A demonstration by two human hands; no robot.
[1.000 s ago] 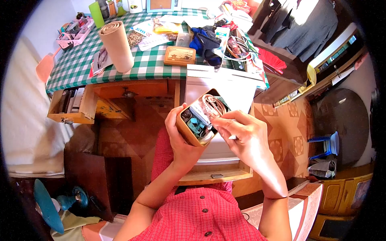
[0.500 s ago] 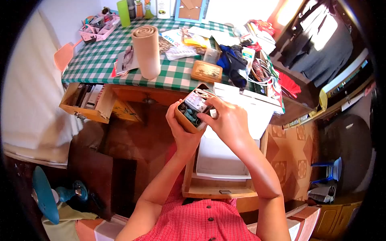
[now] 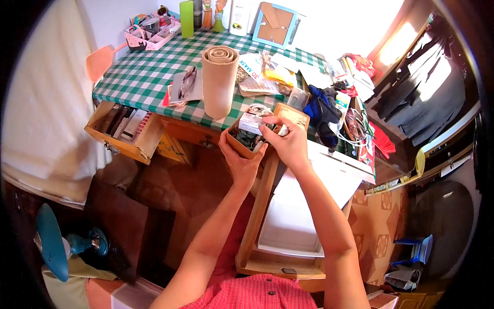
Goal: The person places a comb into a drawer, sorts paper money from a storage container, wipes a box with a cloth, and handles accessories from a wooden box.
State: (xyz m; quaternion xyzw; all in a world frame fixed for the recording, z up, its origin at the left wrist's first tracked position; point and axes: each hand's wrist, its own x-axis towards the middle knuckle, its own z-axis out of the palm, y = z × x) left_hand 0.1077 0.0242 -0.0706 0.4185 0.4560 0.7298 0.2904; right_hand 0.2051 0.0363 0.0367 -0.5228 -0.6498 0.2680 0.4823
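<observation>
My left hand [image 3: 240, 164] is wrapped round a small open tan box [image 3: 244, 148], holding it tilted close to the table's front edge. Inside the box are a small white printed packet [image 3: 250, 124], dark tangled bits and a pale beaded strand [image 3: 259, 109]. Over the box's right side, my right hand [image 3: 291, 147] has thumb and index finger bent together beside the packet. A little white piece [image 3: 283, 130] shows at its fingers; I cannot tell what the fingertips grip. Behind that hand lies a tan lid [image 3: 298, 117], partly covered by it.
On the checked tablecloth [image 3: 149, 67] stand a rolled beige mat [image 3: 218, 85], a pink organizer [image 3: 154, 41], papers and a blue bag [image 3: 321, 108]. An open drawer with a white box [image 3: 288, 226] is below my right arm; another open drawer [image 3: 121, 131] is at left.
Both hands and the box have moved up toward the table edge as the view shifted. The right hand now overlaps the lid on the table.
</observation>
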